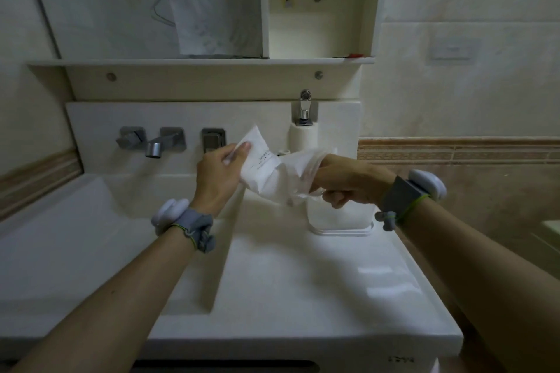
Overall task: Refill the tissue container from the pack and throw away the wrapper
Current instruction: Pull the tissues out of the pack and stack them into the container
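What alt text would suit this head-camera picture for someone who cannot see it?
Over a white bathroom counter, the left hand holds a tissue pack while the right hand pulls white tissues from it above a white container. A wall tap is behind.

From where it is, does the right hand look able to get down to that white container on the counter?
Probably yes. The right hand hovers just above the container, with nothing between them. But its fingers are full of tissues, so it could lower them in, not grab it.
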Action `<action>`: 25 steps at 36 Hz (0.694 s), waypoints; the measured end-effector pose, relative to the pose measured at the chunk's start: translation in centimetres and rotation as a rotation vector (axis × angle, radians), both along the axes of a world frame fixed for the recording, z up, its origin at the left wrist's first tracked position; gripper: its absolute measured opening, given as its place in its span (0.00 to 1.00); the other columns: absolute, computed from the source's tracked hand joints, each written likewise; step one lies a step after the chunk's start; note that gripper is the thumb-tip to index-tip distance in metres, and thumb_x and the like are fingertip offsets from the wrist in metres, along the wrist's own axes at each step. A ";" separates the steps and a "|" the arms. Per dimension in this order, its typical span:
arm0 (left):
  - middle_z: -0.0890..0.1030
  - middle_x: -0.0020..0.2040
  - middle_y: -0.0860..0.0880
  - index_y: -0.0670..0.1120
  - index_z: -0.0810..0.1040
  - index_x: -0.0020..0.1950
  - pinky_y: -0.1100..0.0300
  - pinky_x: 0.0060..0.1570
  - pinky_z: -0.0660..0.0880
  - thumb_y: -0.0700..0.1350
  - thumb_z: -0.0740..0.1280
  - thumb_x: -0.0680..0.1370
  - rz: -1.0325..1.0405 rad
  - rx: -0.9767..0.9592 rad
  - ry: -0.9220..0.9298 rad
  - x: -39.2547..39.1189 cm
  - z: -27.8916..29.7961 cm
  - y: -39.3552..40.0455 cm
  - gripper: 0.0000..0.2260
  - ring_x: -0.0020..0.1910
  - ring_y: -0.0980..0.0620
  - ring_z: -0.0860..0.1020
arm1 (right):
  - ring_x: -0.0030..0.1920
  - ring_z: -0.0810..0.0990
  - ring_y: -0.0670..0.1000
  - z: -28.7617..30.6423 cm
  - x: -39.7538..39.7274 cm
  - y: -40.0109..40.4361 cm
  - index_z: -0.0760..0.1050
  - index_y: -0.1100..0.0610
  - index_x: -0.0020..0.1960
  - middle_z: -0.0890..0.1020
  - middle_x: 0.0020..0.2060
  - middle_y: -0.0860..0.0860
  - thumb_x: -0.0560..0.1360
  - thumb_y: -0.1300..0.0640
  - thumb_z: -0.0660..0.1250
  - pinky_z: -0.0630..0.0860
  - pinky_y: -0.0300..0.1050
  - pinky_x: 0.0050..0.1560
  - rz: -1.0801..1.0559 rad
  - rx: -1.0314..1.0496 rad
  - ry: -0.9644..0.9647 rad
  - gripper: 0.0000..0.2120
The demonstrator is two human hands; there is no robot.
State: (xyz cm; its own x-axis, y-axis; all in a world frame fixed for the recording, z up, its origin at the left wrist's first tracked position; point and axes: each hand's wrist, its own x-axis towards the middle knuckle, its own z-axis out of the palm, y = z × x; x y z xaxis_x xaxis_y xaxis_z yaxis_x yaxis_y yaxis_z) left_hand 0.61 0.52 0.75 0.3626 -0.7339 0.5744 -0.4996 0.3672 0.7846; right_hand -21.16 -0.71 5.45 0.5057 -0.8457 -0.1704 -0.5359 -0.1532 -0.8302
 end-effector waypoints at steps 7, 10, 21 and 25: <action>0.83 0.46 0.47 0.50 0.82 0.48 0.46 0.44 0.82 0.54 0.65 0.79 -0.048 0.029 0.266 -0.1 -0.1 -0.3 0.10 0.47 0.45 0.82 | 0.26 0.71 0.47 0.0 0.0 0.4 0.76 0.57 0.60 0.80 0.43 0.54 0.74 0.61 0.72 0.70 0.37 0.25 -0.067 -0.337 0.172 0.15; 0.82 0.49 0.46 0.49 0.81 0.49 0.47 0.43 0.83 0.52 0.65 0.80 -0.037 0.091 0.406 -0.2 -0.4 -0.9 0.08 0.49 0.45 0.82 | 0.33 0.80 0.50 0.9 0.0 1.0 0.76 0.59 0.63 0.82 0.51 0.52 0.74 0.62 0.72 0.73 0.35 0.25 -0.098 -0.480 0.230 0.19; 0.81 0.56 0.45 0.48 0.78 0.57 0.51 0.42 0.82 0.50 0.64 0.81 -0.064 0.159 0.623 0.4 -0.8 -0.5 0.09 0.52 0.44 0.81 | 0.35 0.81 0.51 2.0 -0.9 1.1 0.78 0.73 0.53 0.82 0.46 0.63 0.75 0.74 0.63 0.81 0.37 0.34 -0.311 -0.107 -0.401 0.09; 0.81 0.55 0.44 0.45 0.78 0.58 0.49 0.45 0.82 0.49 0.63 0.81 -0.135 0.153 0.572 -0.7 -0.1 -0.1 0.10 0.52 0.45 0.81 | 0.52 0.80 0.63 0.7 -0.2 1.3 0.72 0.77 0.59 0.79 0.55 0.68 0.75 0.79 0.53 0.82 0.41 0.42 -0.238 0.061 -0.682 0.15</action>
